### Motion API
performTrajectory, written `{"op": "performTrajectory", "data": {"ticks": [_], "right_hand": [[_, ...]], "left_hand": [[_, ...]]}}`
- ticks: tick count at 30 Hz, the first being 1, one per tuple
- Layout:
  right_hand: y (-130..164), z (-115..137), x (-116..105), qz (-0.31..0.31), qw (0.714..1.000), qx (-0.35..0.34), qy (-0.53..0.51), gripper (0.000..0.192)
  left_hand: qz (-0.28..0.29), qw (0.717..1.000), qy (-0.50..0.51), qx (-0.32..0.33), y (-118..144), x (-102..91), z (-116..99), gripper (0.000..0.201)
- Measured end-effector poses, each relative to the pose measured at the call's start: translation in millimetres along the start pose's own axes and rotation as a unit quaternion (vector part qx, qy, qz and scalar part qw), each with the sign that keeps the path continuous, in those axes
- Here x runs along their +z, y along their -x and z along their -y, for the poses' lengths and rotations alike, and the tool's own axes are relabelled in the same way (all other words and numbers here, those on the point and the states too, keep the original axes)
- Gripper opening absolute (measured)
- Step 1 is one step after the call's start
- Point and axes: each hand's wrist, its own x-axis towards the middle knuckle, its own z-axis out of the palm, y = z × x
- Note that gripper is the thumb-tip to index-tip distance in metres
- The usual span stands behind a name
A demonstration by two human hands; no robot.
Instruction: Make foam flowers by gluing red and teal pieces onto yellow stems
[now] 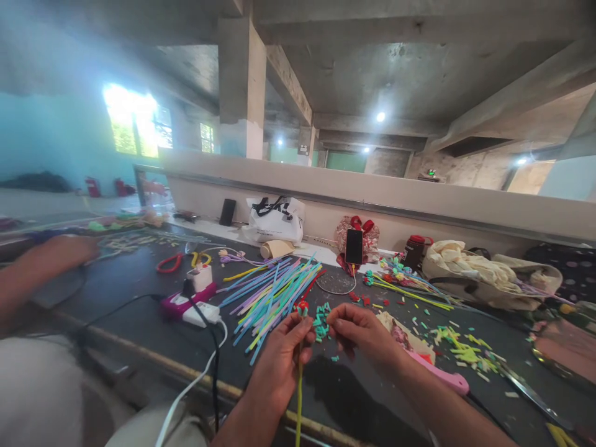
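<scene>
Head view, left hand [279,354]: pinches a thin yellow stem [298,385] below its red tip [302,306].
Right hand [361,332]: fingertips closed beside that tip, contents unclear.
Handling: light, bendy; likely best gripped near the top.
Desk [125,279]: colored straws [274,292] farther back.

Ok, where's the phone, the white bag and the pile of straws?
phone [354,246], head view, middle of its dark screen
white bag [274,221], head view, its front
straws [274,295], head view, middle of the pile
</scene>
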Motion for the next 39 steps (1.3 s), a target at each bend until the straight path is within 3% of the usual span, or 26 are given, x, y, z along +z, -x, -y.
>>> {"op": "performTrajectory", "data": {"ticks": [5, 10, 13, 17, 20, 24, 30, 34, 39], "right_hand": [[-1.2, -5.2, 1.7, -0.015, 0.999, -0.017, 0.034, 0.02], [-3.3, -4.0, 7.5, 0.012, 0.999, -0.014, 0.033, 0.022], [-1.1, 0.2, 9.6, 0.027, 0.999, -0.011, 0.032, 0.024], [1.6, 1.4, 8.3, 0.05, 0.999, 0.003, 0.004, 0.025], [1.0, -1.8, 4.9, 0.034, 0.999, -0.004, 0.017, 0.025], [-0.2, -4.7, 3.0, -0.014, 0.996, -0.044, 0.079, 0.017], [4.7, 1.2, 3.8, -0.018, 0.981, -0.091, 0.171, 0.01], [8.8, 2.5, -8.8, -0.024, 0.971, -0.078, 0.227, 0.012], [17.1, -8.7, -35.7, 0.01, 0.93, -0.032, 0.365, 0.011]], "left_hand": [[0.003, 1.0, -0.008, -0.003, 0.6, 0.7, 2.6, 0.017], [0.051, 0.997, -0.056, 0.012, 0.5, -1.8, 6.0, 0.011], [0.049, 0.997, -0.06, 0.016, 1.5, -1.3, 6.8, 0.012], [0.057, 0.997, -0.045, -0.001, 4.3, 2.7, 6.7, 0.014], [0.042, 0.999, -0.012, -0.032, 5.1, 5.0, 5.7, 0.015], [0.026, 0.998, 0.017, -0.061, 4.6, 5.4, 3.8, 0.016], [0.033, 0.996, 0.009, -0.087, 3.3, 3.2, 4.0, 0.015], [0.027, 0.995, -0.039, -0.085, 1.4, 1.8, 1.5, 0.017], [0.023, 0.989, -0.118, -0.088, 2.1, 2.8, -1.5, 0.017]]}}
